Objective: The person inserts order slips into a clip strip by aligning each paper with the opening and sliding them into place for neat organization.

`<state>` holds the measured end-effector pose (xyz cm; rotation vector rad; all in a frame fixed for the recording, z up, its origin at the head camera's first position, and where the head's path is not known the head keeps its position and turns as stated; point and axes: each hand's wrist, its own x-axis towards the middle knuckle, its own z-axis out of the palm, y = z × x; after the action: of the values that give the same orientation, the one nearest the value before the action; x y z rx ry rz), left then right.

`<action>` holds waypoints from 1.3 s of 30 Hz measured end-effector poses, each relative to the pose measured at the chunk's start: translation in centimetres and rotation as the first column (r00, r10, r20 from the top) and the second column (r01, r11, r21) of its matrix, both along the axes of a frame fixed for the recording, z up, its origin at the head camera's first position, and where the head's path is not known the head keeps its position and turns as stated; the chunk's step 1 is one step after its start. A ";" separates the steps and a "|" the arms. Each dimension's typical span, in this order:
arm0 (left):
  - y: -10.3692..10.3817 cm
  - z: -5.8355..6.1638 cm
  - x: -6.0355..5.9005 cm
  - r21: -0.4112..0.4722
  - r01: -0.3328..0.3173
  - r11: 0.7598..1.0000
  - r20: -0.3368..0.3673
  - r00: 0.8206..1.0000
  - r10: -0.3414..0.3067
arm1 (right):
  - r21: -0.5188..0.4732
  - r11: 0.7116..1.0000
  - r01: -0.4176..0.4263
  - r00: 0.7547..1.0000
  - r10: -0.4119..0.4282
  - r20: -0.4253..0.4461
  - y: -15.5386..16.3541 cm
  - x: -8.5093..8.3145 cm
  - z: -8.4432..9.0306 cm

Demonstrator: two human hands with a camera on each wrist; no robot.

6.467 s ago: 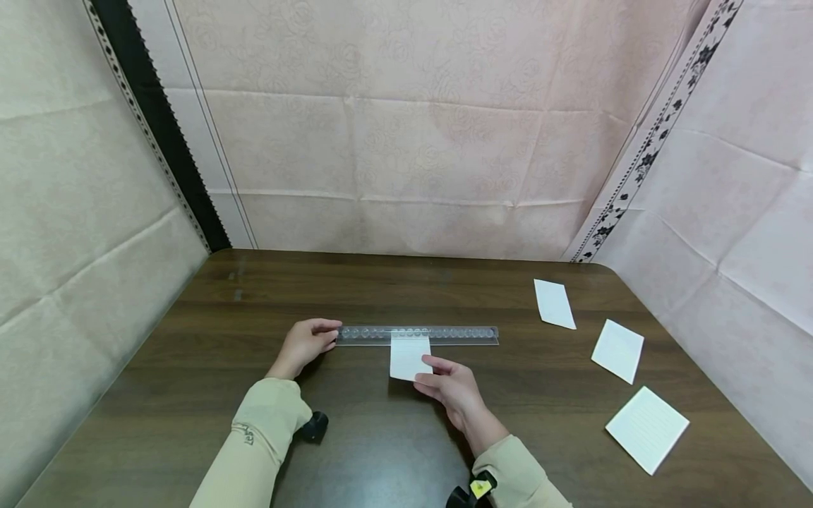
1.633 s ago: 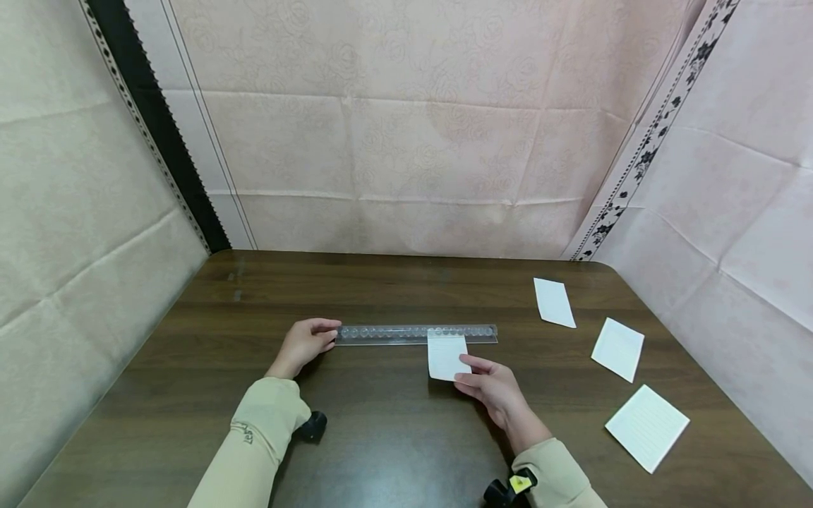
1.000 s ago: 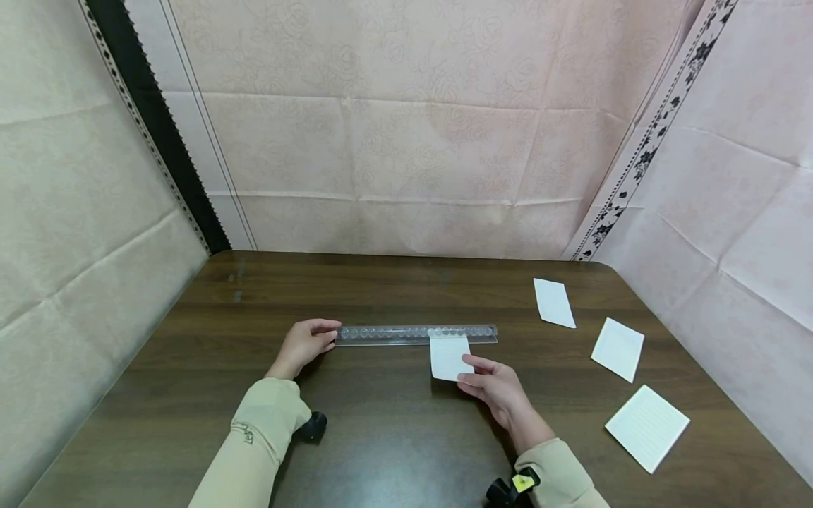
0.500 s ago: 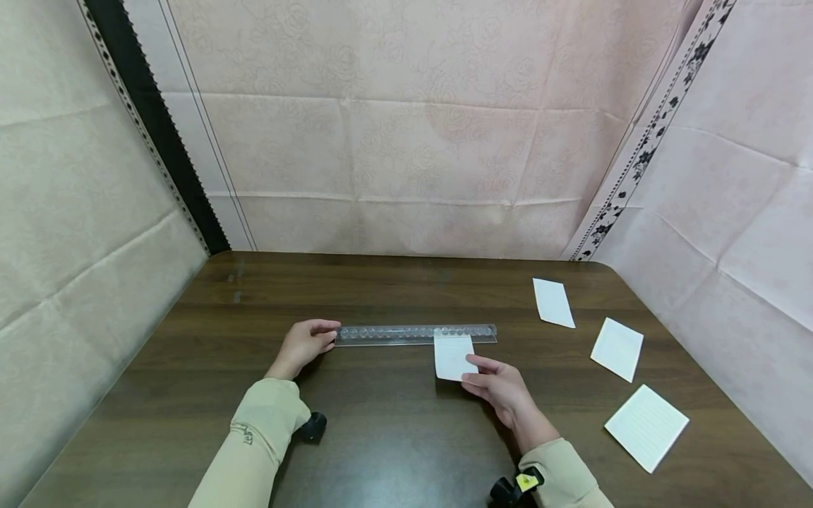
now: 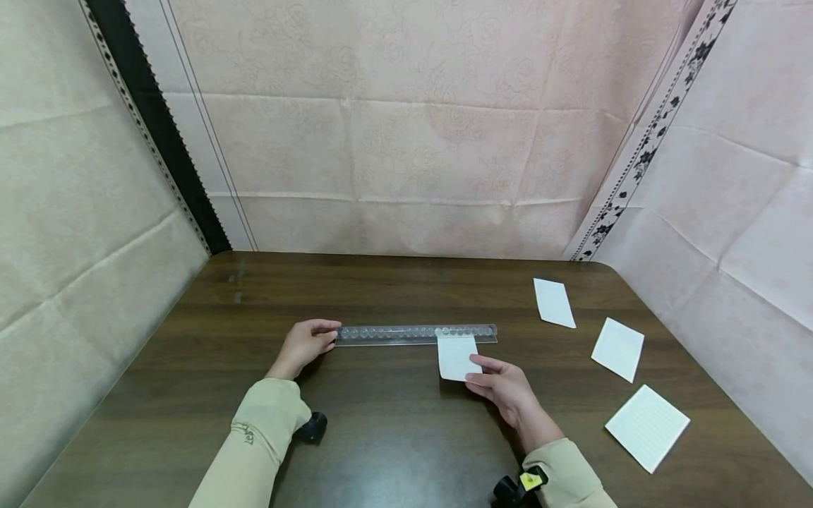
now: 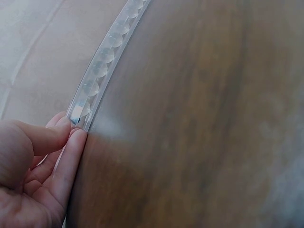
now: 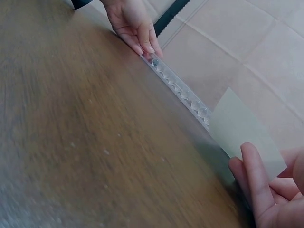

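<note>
A clear plastic ruler [image 5: 387, 335] with a row of round shapes along it lies crosswise over the middle of the table. My left hand [image 5: 308, 344] pinches its left end between thumb and fingers, as the left wrist view shows close up. Near the ruler's right end, my right hand [image 5: 507, 391] pinches a small white piece of paper [image 5: 456, 360] by its lower right corner. The paper's top strip overlaps the ruler, and the round shapes show across it in the head view. In the right wrist view the paper [image 7: 242, 130] stands tilted at the ruler [image 7: 178, 90].
On the right of the brown wooden table [image 5: 362, 437] lie two white paper pieces [image 5: 555, 303] and a lined square paper [image 5: 648, 429] nearer the front. Pale patterned cloth [image 5: 394, 141] hangs behind the table and at both sides.
The right hand has moved the paper rightward along the ruler, from about its middle to near its right end, slowly over the last second. The left hand and the ruler stay in place.
</note>
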<state>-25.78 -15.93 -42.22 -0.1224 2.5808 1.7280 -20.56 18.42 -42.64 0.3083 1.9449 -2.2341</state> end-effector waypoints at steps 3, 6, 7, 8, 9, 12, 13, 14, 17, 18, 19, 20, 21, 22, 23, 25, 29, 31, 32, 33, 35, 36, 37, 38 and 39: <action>0.1 0.1 0.1 0.007 0.002 1.000 -0.006 1.000 -0.002 | -0.004 1.000 0.000 1.000 0.000 0.000 0.1 0.0 0.1; 0.1 0.2 0.2 0.005 0.001 1.000 -0.008 1.000 -0.001 | -0.002 1.000 -0.001 1.000 0.001 0.003 0.2 0.0 0.1; 0.1 0.2 0.2 0.003 0.002 1.000 -0.009 1.000 -0.002 | -0.001 1.000 0.000 1.000 0.000 0.002 0.2 0.0 0.1; 0.1 0.2 0.2 0.004 0.000 1.000 -0.006 1.000 0.000 | 0.000 1.000 0.001 1.000 -0.001 0.001 0.3 0.0 0.1; 0.1 0.2 0.2 0.002 0.000 1.000 -0.005 1.000 0.000 | 0.003 1.000 0.003 1.000 -0.003 0.002 0.4 0.0 0.2; 0.1 0.1 0.0 -0.002 -0.006 1.000 0.003 1.000 0.006 | 0.010 1.000 0.001 1.000 -0.001 0.002 0.5 0.0 0.1; 0.0 0.0 -0.1 -0.005 -0.005 1.000 0.002 1.000 0.005 | 0.011 1.000 0.002 1.000 -0.002 0.002 0.6 -0.1 0.1; 0.0 0.0 -0.1 -0.007 -0.007 1.000 0.004 1.000 0.007 | 0.013 1.000 0.003 1.000 -0.003 0.003 0.6 -0.1 0.1; 0.0 -0.1 -0.2 -0.016 -0.004 1.000 -0.001 1.000 0.004 | 0.019 1.000 0.001 1.000 -0.001 0.007 0.8 -0.2 0.1; 0.0 -0.1 -0.2 -0.017 -0.005 1.000 -0.002 1.000 0.005 | 0.022 1.000 0.001 1.000 -0.002 0.009 0.8 -0.2 0.1; 0.0 0.0 -0.1 -0.016 -0.004 1.000 -0.002 1.000 0.004 | 0.025 1.000 0.003 1.000 -0.003 0.010 0.8 -0.2 0.1; 0.1 0.0 -0.1 -0.015 -0.005 1.000 -0.001 1.000 0.005 | 0.029 1.000 0.000 1.000 -0.001 0.013 0.9 -0.2 0.1; 0.1 0.0 -0.1 -0.013 -0.004 1.000 -0.002 1.000 0.004 | 0.031 1.000 -0.001 1.000 0.001 0.015 1.0 -0.2 0.1; 0.1 0.0 -0.1 -0.011 -0.006 1.000 -0.001 1.000 0.006 | 0.032 0.999 -0.004 1.000 0.003 0.018 1.0 -0.2 0.2; 0.1 0.1 -0.1 -0.010 -0.005 1.000 -0.001 1.000 0.005 | 0.034 0.999 -0.006 1.000 0.006 0.021 1.1 -0.1 0.2; 0.0 0.0 -0.1 -0.007 -0.002 1.000 0.000 1.000 0.002 | 0.034 0.999 -0.009 1.000 0.008 0.024 1.3 -0.1 0.2; 0.0 0.0 0.0 0.002 -0.001 1.000 0.003 1.000 0.001 | 0.033 0.999 -0.012 1.000 0.012 0.018 1.5 -0.1 0.3; 0.0 0.1 0.1 0.007 -0.002 1.000 0.006 1.000 0.002 | 0.037 0.999 -0.014 1.000 0.013 0.015 1.5 -0.1 0.2; 0.0 0.1 0.2 0.006 -0.003 1.000 0.002 1.000 0.003 | 0.039 0.999 -0.013 1.000 0.013 0.014 1.5 -0.1 0.2; 0.1 0.2 0.2 0.006 -0.002 1.000 0.001 1.000 0.002 | 0.038 0.999 -0.012 1.000 0.011 0.013 1.6 -0.1 0.2; 0.1 0.2 0.2 0.002 0.005 1.000 -0.003 1.000 -0.005 | 0.039 0.999 -0.011 1.000 0.010 0.014 1.7 -0.2 0.3; 0.1 0.3 0.2 0.003 0.002 1.000 0.000 1.000 -0.002 | 0.040 0.999 -0.011 1.000 0.011 0.016 1.7 -0.2 0.3; 0.1 0.3 0.2 0.003 0.004 1.000 0.000 1.000 -0.004 | 0.040 0.999 -0.010 1.000 0.010 0.017 1.8 -0.2 0.3; 0.0 0.2 0.1 0.002 0.004 1.000 0.001 1.000 -0.004 | 0.040 0.999 -0.009 1.000 0.008 0.018 1.8 -0.2 0.3; 0.0 0.2 0.1 0.001 0.008 1.000 0.004 1.000 -0.008 | 0.041 0.999 -0.010 1.000 0.009 0.020 1.9 -0.2 0.3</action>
<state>-25.68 -15.94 -42.01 -0.1150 2.5739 1.7246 -20.77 20.32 -42.32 0.3246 1.9797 -2.1793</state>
